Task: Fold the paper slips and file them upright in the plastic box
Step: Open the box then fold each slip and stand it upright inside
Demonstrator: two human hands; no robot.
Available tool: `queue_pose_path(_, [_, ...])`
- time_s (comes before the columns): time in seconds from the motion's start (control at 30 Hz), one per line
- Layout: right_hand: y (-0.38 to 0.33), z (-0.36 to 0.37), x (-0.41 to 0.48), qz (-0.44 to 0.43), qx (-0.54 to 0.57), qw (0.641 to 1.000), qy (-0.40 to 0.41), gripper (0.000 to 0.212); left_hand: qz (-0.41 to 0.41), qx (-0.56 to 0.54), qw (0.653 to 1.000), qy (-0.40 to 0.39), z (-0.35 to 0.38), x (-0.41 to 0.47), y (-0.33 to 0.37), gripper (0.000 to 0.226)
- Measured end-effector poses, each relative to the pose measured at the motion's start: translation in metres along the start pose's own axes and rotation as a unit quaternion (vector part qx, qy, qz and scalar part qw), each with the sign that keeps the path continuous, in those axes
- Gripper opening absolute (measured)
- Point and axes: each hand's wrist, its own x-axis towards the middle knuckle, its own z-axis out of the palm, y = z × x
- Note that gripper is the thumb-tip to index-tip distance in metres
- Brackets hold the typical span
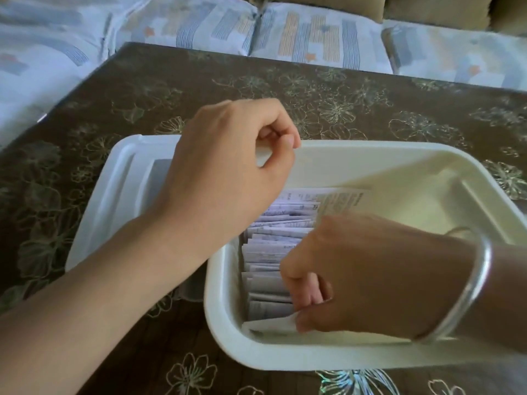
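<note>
Progress: well advanced. The white rectangular plastic box (pixel 328 357) on the counter (pixel 313 95) holds a long row of folded printed paper slips (pixel 273 246) standing upright. Right hand (pixel 336 277), grip pinching one folded white slip (pixel 271 326) at the box's near end. Left hand (pixel 228 166), grip pressed together at the box's far rim. Brown floral cloth covers the counter; patterned cushions (pixel 313 38) lie beyond the box.

Box (pixel 370 155) right half open; filed slips (pixel 273 246) crowd the left

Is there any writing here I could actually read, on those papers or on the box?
None can be read.
Slips filed in the box: printed lines, too small and blurred.
Loose slip at the back of the row: bolder print, still blurred.
Box, lid, tablecloth: no text seen.
</note>
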Motion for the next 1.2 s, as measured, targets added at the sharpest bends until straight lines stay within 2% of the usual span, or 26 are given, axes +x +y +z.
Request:
queue_pose_path(0.1, [0.004,0.014,0.01,-0.003,-0.069,0.997,0.018,0.033,0.0,0.004,1.0,0.003,0.0,0.0,0.0,0.017])
queue_pose_path(0.27, [-0.005,0.0,0.009,0.018,0.011,1.0,-0.014,0.021,0.002,0.013,1.0,0.008,0.001,0.001,-0.001,0.017])
queue_pose_path(0.53, [-0.011,0.001,0.015,0.042,-0.081,0.995,-0.05,0.03,0.002,0.008,1.0,-0.001,0.001,0.0,-0.002,0.017])
queue_pose_path(0.67, [-0.009,-0.01,0.011,0.07,-0.009,0.997,-0.04,0.034,0.006,0.006,1.0,0.0,0.001,0.0,-0.003,0.018])
queue_pose_path(0.83, [-0.002,-0.026,-0.01,0.107,0.066,0.991,0.05,0.025,0.017,0.026,1.0,0.004,-0.001,0.0,-0.003,0.019])
queue_pose_path(0.93, [-0.004,-0.029,-0.04,0.111,0.119,0.975,0.151,0.024,0.082,0.087,0.992,-0.028,-0.007,0.002,0.004,0.018])
queue_pose_path(1.07, [-0.006,-0.024,-0.092,0.125,0.245,0.928,0.252,0.017,0.136,0.086,0.976,-0.144,-0.01,0.005,0.04,0.017])
queue_pose_path(1.2, [0.002,0.0,-0.147,0.178,0.306,0.859,0.369,0.012,0.16,0.004,0.977,-0.139,0.003,-0.009,0.094,0.019])
